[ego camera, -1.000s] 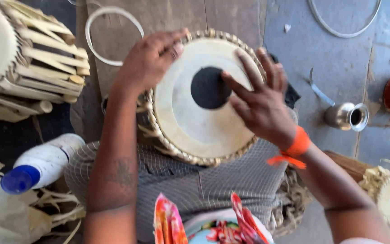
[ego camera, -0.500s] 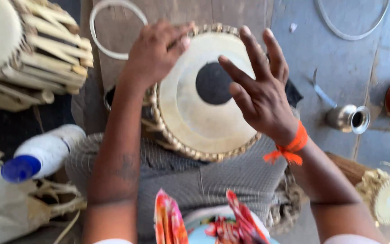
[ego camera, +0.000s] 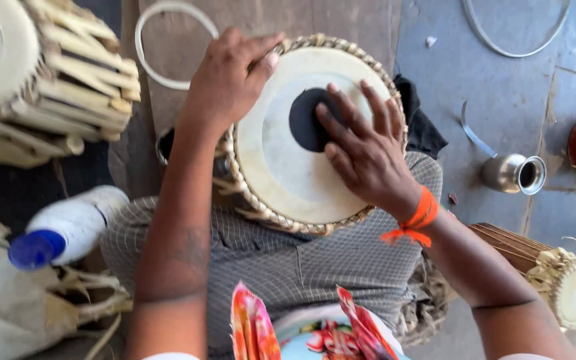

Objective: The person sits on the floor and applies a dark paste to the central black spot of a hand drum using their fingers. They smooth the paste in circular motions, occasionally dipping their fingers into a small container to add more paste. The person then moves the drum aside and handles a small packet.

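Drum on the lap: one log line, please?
left hand: grips drum rim | right hand: fingers on black spot

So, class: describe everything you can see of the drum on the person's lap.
The drum is round, with a pale cream skin and a black disc slightly off-centre. A braided, straw-coloured rim rings the head. It rests tilted on the person's grey checked lap, head up toward the camera. The left hand grips its far edge; the right hand lies flat on the skin, fingers over the disc.
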